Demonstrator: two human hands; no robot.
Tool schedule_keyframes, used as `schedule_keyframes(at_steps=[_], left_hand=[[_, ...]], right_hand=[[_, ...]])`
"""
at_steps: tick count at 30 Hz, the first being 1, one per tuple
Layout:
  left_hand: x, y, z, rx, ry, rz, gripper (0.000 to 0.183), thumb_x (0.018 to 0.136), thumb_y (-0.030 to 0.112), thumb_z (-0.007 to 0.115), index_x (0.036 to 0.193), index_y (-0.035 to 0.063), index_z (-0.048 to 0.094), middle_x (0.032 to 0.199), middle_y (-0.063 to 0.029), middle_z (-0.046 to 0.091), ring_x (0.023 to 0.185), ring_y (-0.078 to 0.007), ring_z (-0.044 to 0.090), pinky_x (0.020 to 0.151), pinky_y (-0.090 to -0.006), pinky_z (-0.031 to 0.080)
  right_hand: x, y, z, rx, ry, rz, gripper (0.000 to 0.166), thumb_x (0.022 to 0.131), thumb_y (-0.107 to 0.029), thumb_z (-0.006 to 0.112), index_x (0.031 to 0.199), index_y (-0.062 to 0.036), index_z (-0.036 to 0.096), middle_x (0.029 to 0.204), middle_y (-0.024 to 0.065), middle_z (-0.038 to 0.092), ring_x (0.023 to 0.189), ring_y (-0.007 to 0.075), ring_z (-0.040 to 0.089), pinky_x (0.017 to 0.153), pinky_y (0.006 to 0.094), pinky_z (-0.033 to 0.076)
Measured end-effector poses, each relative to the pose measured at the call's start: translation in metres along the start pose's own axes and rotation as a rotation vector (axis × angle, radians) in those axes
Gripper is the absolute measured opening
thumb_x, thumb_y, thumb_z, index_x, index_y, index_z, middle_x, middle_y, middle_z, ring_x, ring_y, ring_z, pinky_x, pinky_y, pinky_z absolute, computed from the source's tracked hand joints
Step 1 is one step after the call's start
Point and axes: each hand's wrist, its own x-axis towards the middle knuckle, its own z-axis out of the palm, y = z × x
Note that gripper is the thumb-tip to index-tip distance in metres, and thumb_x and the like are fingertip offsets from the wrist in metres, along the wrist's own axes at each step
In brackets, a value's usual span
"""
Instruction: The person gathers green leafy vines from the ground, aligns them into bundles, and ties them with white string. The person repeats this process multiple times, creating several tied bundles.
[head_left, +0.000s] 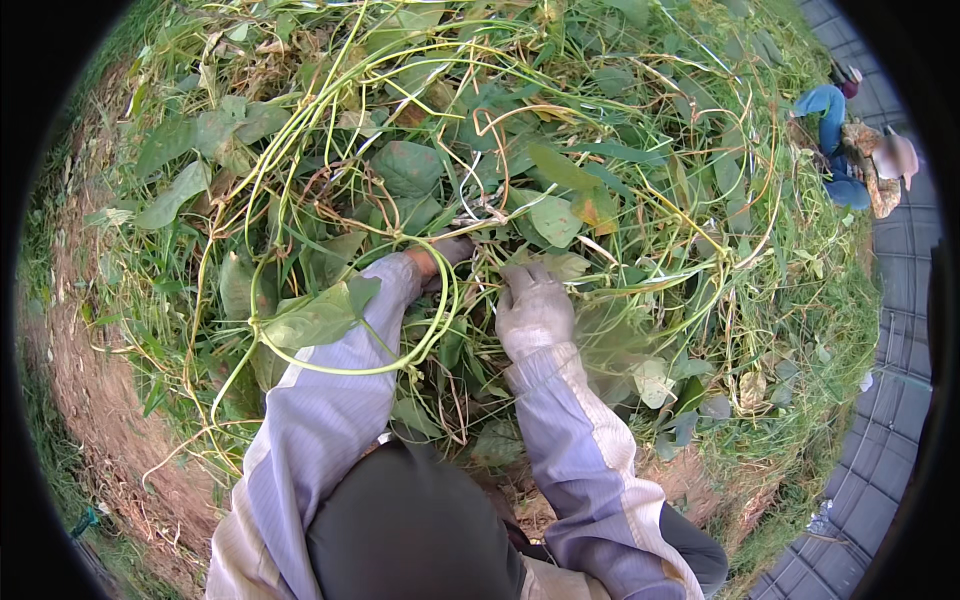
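Observation:
Twining bean-like vines (551, 217) with broad green leaves and long pale stems fill the space before me. My left hand (452, 251), in a dark glove, reaches deep among the stems. Leaves and runners hide most of its fingers. Beside it, to the right, my right hand (534, 304) wears a pale, dusty glove. Its back faces up, and its bent fingers touch thin stems and a light green leaf (564, 265). What either hand grips is hidden. A looped green runner (450, 300) hangs across my left wrist and sleeve.
Bare reddish soil (112, 420) runs along the left side. Dark sheeting (862, 465) with a grid of lines borders the plants at right. Another person (847, 150) in blue trousers and a cap crouches there, at the upper right. Dry, yellowed stems mix with the green ones.

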Motion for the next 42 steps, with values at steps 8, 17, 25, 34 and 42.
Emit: schedule_keyframes(at_steps=[8,17,25,34,42], left_hand=[[0.005,0.008,0.000,0.064,-0.028,-0.002,0.034,0.084,0.014,0.055,0.117,0.0061,0.057,0.110,-0.0116,0.061,0.095,-0.0236,0.057,0.081,-0.0331,0.047],[0.006,0.013,0.009,-0.004,0.017,-0.057,0.031,0.087,0.017,0.054,0.116,0.0070,0.058,0.106,-0.0095,0.062,0.091,-0.0206,0.058,0.077,-0.0323,0.048],[-0.022,0.009,0.015,-0.038,0.262,-0.098,0.028,0.088,0.019,0.054,0.113,0.0073,0.059,0.101,-0.0081,0.064,0.085,-0.0184,0.059,0.074,-0.0317,0.048],[-0.052,0.027,-0.001,-0.182,0.300,-0.074,0.014,0.087,0.010,0.052,0.100,0.0082,0.056,0.077,-0.0032,0.056,0.059,-0.0144,0.052,0.049,-0.0279,0.042],[-0.114,0.109,-0.012,-1.063,0.002,-0.209,0.013,0.089,0.010,0.044,0.077,0.0127,0.042,0.059,0.0075,0.030,0.045,-0.0017,0.025,0.041,-0.0160,0.023]], right_hand=[[-0.004,-0.010,-0.001,-0.081,-0.012,-0.009,0.027,0.075,-0.013,0.060,0.102,-0.0098,0.059,0.102,0.0109,0.058,0.095,0.0295,0.055,0.083,0.0380,0.047],[-0.007,-0.019,0.001,-0.117,0.018,0.010,0.029,0.071,-0.010,0.061,0.100,-0.0114,0.059,0.097,0.0104,0.058,0.093,0.0305,0.054,0.082,0.0382,0.047],[-0.010,-0.004,0.006,0.002,0.147,-0.053,0.029,0.069,-0.011,0.062,0.098,-0.0096,0.058,0.095,0.0114,0.058,0.086,0.0310,0.056,0.076,0.0396,0.048],[-0.010,0.001,0.018,0.069,0.276,-0.092,0.023,0.069,-0.009,0.063,0.091,-0.0086,0.058,0.092,0.0113,0.059,0.081,0.0317,0.057,0.071,0.0410,0.049],[-0.027,-0.007,0.000,0.392,0.452,-0.032,0.046,0.068,0.005,0.061,0.113,-0.0070,0.054,0.121,0.0173,0.050,0.108,0.0350,0.052,0.090,0.0402,0.046]])
